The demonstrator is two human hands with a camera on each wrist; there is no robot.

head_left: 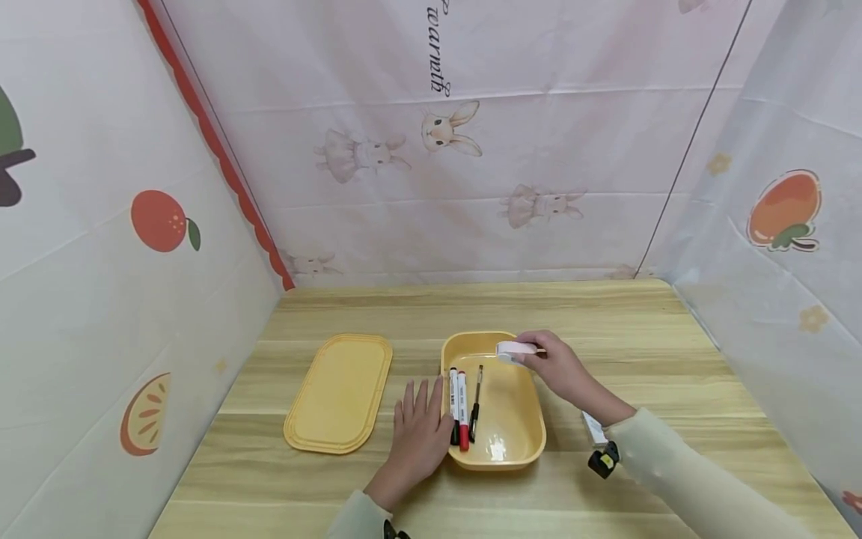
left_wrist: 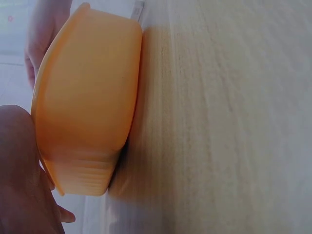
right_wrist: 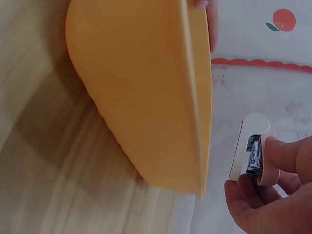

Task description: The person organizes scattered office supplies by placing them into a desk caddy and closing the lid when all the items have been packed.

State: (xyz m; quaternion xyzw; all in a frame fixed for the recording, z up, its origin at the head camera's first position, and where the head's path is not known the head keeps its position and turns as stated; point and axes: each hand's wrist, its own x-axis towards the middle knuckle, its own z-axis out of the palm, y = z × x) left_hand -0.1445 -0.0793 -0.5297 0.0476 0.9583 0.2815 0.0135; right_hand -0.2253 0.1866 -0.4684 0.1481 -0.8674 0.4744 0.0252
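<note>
My right hand point(head_left: 557, 368) pinches a small pale pink and white stapler point(right_wrist: 240, 153) between thumb and fingers. It is held above the far right part of a yellow plastic box point(head_left: 512, 415). In the right wrist view the stapler's metal inside shows. My left hand point(head_left: 419, 440) rests at the box's left rim with its fingers straight. Inside the box, along its left side, lie a black-capped marker point(head_left: 454, 397), a red-capped marker point(head_left: 463, 408) and a slim black pen point(head_left: 476, 408).
A flat yellow lid point(head_left: 339, 393) lies on the wooden table point(head_left: 626, 337) left of the box. Under the right forearm, a small white object point(head_left: 594, 430) is partly hidden. Printed cloth walls point(head_left: 404, 239) stand at the back and both sides.
</note>
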